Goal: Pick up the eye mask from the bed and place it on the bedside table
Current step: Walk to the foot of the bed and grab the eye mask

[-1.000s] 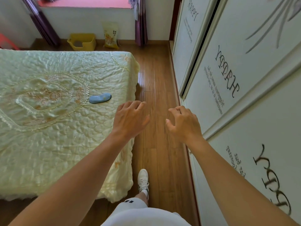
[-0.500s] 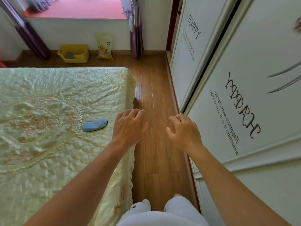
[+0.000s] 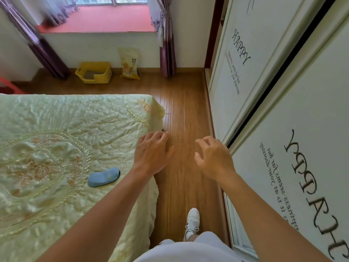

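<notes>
The blue eye mask (image 3: 103, 177) sat on the bed (image 3: 56, 148) around 8 o'clock from the nearer left hand (image 3: 153, 154), long axis running 8-to-2, both it and the right hand (image 3: 214, 157) loose and empty.

There was one blue eye mask (image 3: 103, 177) on one bed (image 3: 56, 129), two bare hands, left (image 3: 153, 153) and right (image 3: 214, 157), one yellow bin (image 3: 93, 72), one printed bag (image 3: 129, 63), one white shoe (image 3: 192, 223) and two wardrobe doors (image 3: 245, 53).
</notes>
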